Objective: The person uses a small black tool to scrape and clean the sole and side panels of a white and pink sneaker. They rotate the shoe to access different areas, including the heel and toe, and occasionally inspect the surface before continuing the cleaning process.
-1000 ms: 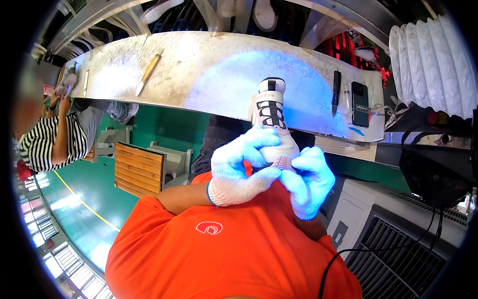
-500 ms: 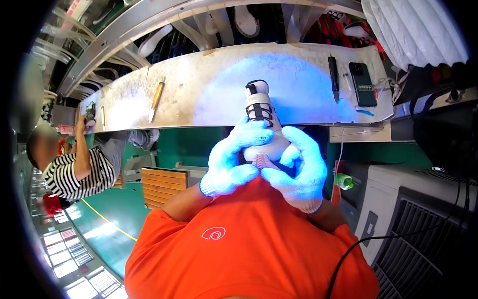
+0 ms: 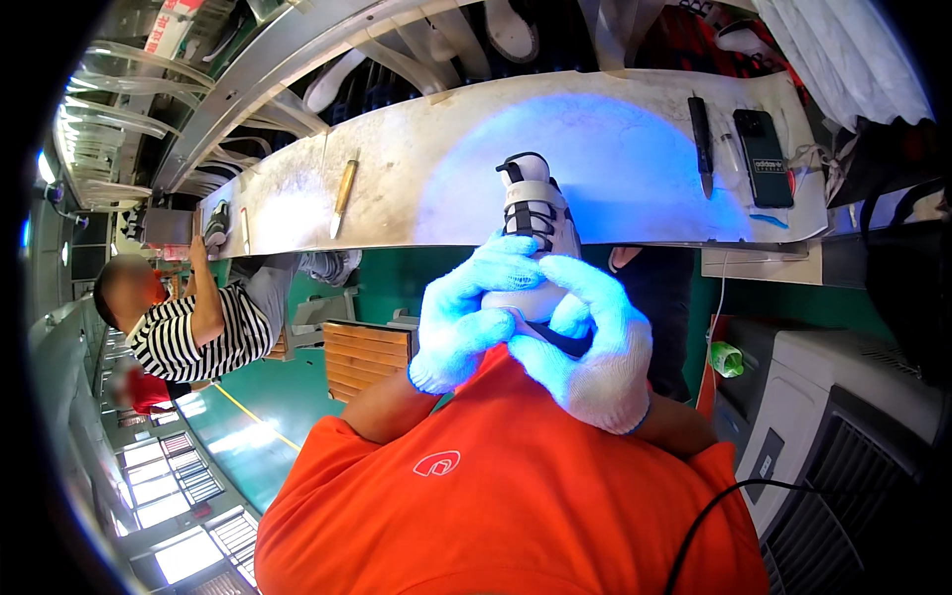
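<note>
A white and grey sneaker [image 3: 536, 203] with black laces is between my hands, its toe toward me and its heel end over the bench's near edge. My left hand [image 3: 471, 315], in a white knitted glove lit blue, grips the toe end from the left, fingers on top near the laces. Gloved in the same way, my right hand [image 3: 593, 342] closes on the toe's right side, forefinger along the upper and thumb low at the tip. A dark strip shows between that thumb and the fingers. The underside of the sneaker is hidden.
On the bench [image 3: 397, 213] lie a wooden-handled knife [image 3: 344, 198], a black pen-like tool [image 3: 702, 149] and a phone [image 3: 763, 159]. Shoes [image 3: 511, 30] sit on the rack behind. At left a person in a striped shirt [image 3: 203, 332] handles another shoe. A grey machine [image 3: 833, 397] stands at right.
My whole view has shifted, so the bench items appear farther right. The toe is turned a little, and my right hand has moved in closer around it, with a dark strip now showing.
</note>
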Motion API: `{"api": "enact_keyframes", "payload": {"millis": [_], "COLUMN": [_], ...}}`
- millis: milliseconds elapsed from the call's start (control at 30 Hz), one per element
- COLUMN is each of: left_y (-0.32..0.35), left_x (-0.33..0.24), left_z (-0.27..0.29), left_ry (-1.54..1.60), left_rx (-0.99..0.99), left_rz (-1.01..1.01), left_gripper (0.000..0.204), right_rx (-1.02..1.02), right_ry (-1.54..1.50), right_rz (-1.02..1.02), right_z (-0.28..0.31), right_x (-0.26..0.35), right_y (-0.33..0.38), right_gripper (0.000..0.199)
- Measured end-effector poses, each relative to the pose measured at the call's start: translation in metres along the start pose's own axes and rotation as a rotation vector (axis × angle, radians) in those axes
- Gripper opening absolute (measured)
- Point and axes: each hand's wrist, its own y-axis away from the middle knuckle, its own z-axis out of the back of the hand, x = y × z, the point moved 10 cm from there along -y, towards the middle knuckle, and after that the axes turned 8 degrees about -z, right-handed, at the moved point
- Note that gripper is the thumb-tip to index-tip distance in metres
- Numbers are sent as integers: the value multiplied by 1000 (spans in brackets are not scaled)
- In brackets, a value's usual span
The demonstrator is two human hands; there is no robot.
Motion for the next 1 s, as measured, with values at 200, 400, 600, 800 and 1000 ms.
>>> {"api": "enact_keyframes", "payload": {"millis": [200,400,600,800,1000], "left_y": [6,-2,-11,-17,-20], "left_x": [-6,-5,-14,-26,-28], "left_z": [2,0,0,-4,3], "left_ry": [-36,88,-93,-308,-322], "left_rx": [-43,-27,17,84,95], "left_rz": [66,78,2,-147,-166], "left_gripper": [44,44,73,65,60], "right_rx": [40,68,81,20,85], "right_ry": [1,-64,12,50,81], "right_rz": [54,60,101,39,-6], "right_z": [-11,-10,-4,3,0], "right_x": [0,-7,-9,-16,-22], "right_y": [3,2,7,-1,-14], "right_gripper": [66,80,86,79,78]}}
